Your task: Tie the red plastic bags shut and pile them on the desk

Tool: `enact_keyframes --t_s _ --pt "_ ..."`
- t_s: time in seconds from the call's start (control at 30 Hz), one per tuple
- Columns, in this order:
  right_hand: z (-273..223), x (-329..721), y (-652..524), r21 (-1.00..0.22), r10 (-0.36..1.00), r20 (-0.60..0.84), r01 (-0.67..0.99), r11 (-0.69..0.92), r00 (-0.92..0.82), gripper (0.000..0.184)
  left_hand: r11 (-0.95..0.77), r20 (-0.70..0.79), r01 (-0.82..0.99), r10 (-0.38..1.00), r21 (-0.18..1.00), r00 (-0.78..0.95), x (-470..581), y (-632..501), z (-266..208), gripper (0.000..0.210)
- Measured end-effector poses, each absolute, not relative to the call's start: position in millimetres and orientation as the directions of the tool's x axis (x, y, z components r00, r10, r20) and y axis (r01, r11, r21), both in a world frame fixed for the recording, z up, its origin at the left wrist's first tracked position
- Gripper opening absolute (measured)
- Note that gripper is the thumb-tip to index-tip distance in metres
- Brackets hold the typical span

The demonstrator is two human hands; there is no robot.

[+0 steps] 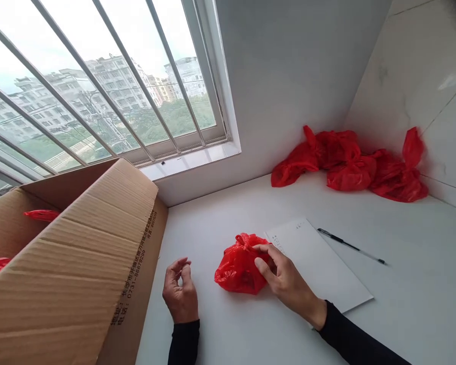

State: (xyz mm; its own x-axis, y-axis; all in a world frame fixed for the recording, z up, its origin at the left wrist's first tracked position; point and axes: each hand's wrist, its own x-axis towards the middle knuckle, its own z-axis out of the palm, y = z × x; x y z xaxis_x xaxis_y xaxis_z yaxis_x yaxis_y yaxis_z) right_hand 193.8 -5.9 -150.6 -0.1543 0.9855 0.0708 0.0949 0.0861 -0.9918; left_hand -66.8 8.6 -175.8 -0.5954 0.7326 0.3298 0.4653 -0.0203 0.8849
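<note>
A knotted red plastic bag (240, 268) sits on the white table in front of me, its contents hidden. My right hand (283, 276) is at the bag's right side, index finger stretched towards the knot and thumb apart from it; the fingers seem to touch the plastic without gripping it. To the left of the bag, my left hand (181, 290) hovers with loosely curled fingers, a gap between thumb and forefinger and nothing held. A white paper pad (323, 268) with some handwriting lies partly behind my right hand.
On the left stands an open cardboard box (95, 228) with red plastic showing inside. A black pen (351, 246) lies right of the pad. Several red bags (349, 162) are heaped against the back wall. Behind the box is a barred window (137, 96).
</note>
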Motion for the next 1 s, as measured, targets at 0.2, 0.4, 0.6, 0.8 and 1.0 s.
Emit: enact_keyframes --t_s 0.2,0.4,0.6,0.8,1.0 --pt "-153.7 198.3 -2.9 -0.983 0.98 0.135 0.102 0.15 -0.143 0.016 -0.34 0.572 0.616 0.789 0.71 -0.223 29.4 -18.3 -164.4 0.024" --pt "-146.4 206.8 -6.3 -0.994 0.976 0.081 0.052 0.093 -0.2 0.015 -0.253 0.448 0.644 0.88 0.722 -0.158 51.3 -16.2 -179.0 0.037" --pt "-139.2 218.8 -2.3 -0.997 0.996 0.076 0.01 0.076 -0.037 0.022 -0.233 0.441 0.52 0.839 0.822 -0.32 42.7 -16.7 -176.4 0.013" --pt "-141.3 218.9 1.7 -0.999 0.986 -0.016 0.036 -0.01 -0.168 0.041 -0.146 0.053 -0.103 0.787 0.984 -0.615 37.4 -17.2 -156.2 0.03" --pt "-142.9 205.3 -7.9 -0.999 0.927 0.006 -0.044 -0.011 -0.374 0.048 -0.013 -0.213 -0.543 0.912 0.84 -0.351 36.0 -15.2 -145.3 0.042"
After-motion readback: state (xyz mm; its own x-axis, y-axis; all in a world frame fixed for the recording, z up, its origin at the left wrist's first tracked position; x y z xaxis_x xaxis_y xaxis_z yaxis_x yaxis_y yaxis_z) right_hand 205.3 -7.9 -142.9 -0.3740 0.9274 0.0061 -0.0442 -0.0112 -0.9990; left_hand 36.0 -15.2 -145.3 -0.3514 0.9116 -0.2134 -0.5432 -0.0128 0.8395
